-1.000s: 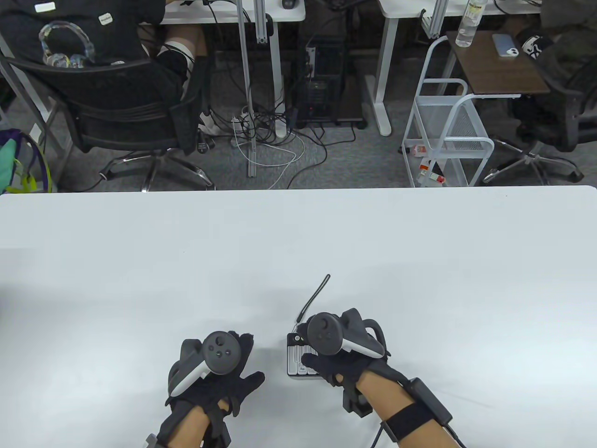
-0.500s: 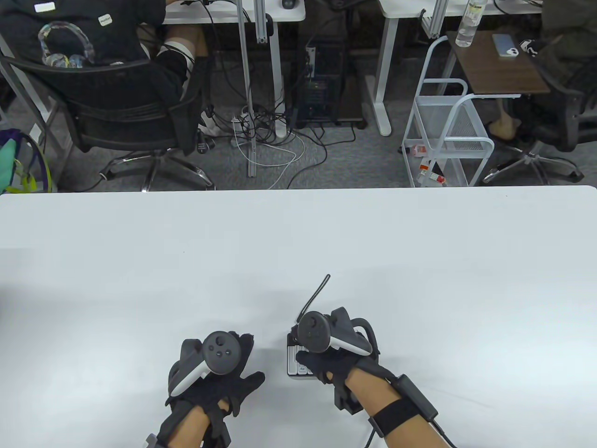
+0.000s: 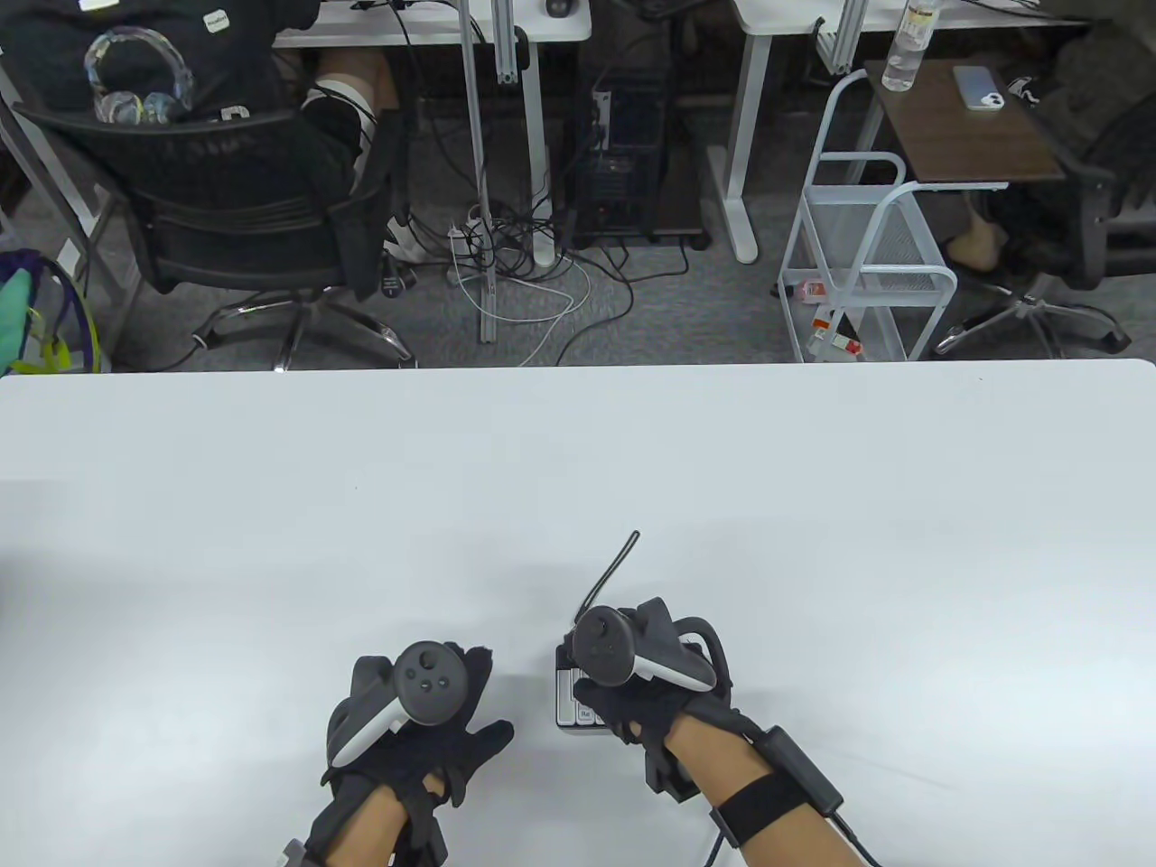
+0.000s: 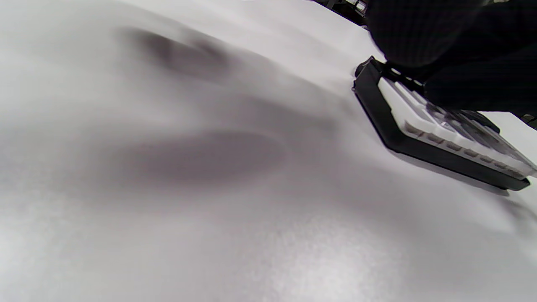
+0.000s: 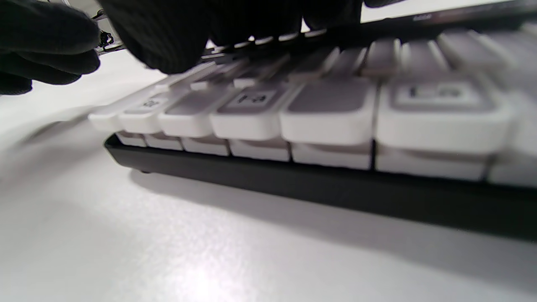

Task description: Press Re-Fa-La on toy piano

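The toy piano (image 3: 567,700) is small, with a black frame and white keys, and lies on the white table (image 3: 578,470) near the front edge. My right hand (image 3: 623,704) covers most of it, so only its left end shows. In the right wrist view the keys (image 5: 327,109) labelled Re, Fa and La are visible. A gloved fingertip (image 5: 168,42) comes down on the keys near the Re end. My left hand (image 3: 447,722) lies flat on the table left of the piano, fingers spread and holding nothing. The piano also shows in the left wrist view (image 4: 440,138).
A thin black strap (image 3: 614,564) runs from the piano's far end across the table. Beyond the table's far edge are an office chair (image 3: 235,208), a white wire cart (image 3: 867,271) and desk legs with cables.
My right hand has shifted a little to the left over the piano, toward its left end. My left hand has not moved.
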Motion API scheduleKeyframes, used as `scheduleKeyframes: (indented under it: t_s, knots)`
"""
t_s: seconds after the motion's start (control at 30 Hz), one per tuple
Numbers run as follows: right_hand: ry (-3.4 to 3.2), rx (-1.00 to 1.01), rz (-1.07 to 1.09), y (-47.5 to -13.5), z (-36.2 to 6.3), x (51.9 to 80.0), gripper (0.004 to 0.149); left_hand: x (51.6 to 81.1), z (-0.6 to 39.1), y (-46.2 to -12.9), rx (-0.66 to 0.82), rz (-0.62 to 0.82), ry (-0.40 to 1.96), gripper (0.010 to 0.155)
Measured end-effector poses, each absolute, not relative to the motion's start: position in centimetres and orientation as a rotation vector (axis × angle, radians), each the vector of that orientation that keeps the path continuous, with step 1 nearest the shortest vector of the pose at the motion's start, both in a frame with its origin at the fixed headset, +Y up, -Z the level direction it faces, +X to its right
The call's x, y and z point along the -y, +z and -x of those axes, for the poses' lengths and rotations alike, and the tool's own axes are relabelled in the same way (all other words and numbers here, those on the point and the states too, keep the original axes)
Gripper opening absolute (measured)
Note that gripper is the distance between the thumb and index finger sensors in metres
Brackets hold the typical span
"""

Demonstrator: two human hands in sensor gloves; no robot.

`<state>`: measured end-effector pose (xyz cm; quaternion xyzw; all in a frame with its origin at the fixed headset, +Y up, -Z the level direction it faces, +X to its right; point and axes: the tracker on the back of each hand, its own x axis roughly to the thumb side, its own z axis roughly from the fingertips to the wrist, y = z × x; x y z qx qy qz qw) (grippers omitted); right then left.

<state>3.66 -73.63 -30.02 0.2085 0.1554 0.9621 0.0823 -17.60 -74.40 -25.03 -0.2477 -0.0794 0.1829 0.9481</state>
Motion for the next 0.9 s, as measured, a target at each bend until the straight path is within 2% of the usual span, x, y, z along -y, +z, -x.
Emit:
scheduleKeyframes:
  t_s: [0.9]
  knots:
    - [2.917,-0.471,-0.614,-29.92,-3.17,73.63,0.058,74.40,17.60,-25.03,0.162,0.504,0.372,0.085]
